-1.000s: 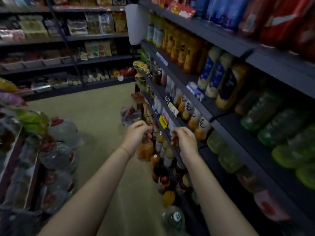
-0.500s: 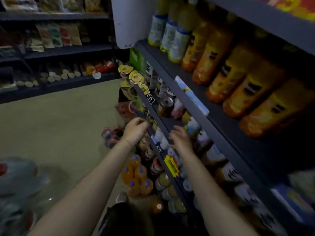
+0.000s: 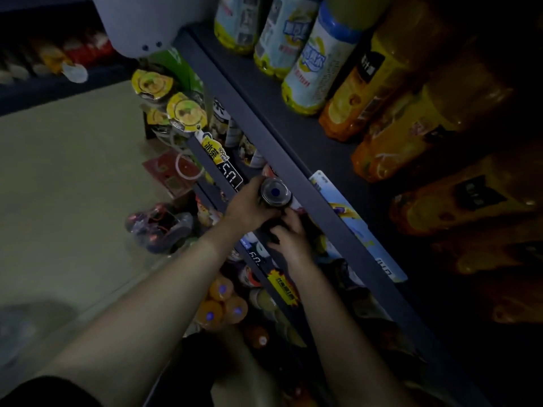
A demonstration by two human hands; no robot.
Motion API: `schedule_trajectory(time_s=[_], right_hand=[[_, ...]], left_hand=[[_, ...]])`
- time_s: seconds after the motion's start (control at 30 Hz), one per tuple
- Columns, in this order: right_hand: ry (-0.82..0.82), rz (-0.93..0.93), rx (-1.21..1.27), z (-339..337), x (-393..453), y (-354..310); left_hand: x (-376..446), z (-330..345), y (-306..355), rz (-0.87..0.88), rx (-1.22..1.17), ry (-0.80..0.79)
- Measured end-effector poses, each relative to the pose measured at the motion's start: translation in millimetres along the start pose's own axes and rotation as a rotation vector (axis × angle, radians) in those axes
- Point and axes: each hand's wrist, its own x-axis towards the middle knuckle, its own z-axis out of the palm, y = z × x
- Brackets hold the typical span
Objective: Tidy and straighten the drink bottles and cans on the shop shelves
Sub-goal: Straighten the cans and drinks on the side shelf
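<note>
My left hand (image 3: 249, 207) grips a dark drink bottle (image 3: 274, 193) with a clear lid and a blue dot on top, just under the edge of the dark upper shelf (image 3: 282, 148). My right hand (image 3: 289, 236) reaches in right below it, fingers curled among dark bottles in the shadowed middle shelf; what it holds is hidden. Orange juice bottles (image 3: 379, 83) and pale blue-labelled bottles (image 3: 311, 63) stand on the upper shelf. Small orange bottles with blue caps (image 3: 223, 304) fill a lower shelf.
Yellow-lidded cups (image 3: 183, 110) sit at the shelf's far end by a price tag (image 3: 232, 176). A wrapped pack of cans (image 3: 160, 227) lies on the beige floor (image 3: 73, 186). A white panel (image 3: 138, 22) hangs above. Another shelf runs along the far left.
I have leaned in closer to the shelves. My left hand moved right and took hold of the dark bottle. My right hand slid further in under the upper shelf.
</note>
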Motion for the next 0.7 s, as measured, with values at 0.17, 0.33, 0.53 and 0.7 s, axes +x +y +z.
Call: schedule_trajectory(time_s=[0.17,0.33,0.53,0.7], right_hand=[[0.002,-0.073,0.003,-9.8,-18.8,0.3],[-0.035,-0.124,0.03,-39.4,-63.4,13.6],[-0.119,-0.138,0.117,-98.3,-151.8,60.3],[-0.294,-0.209,0.128,-178.7,-250.4,148.7]], left_hand=[[-11.5,-6.3,-1.1,-0.097,-0.011,0.01],[-78.3,14.0,2.2,-0.189,-0.409,0.095],[-198.4,79.4,35.7,-0.266,-0.647,0.151],[-331.5,166.1,69.1,-0.18,-0.752,0.291]])
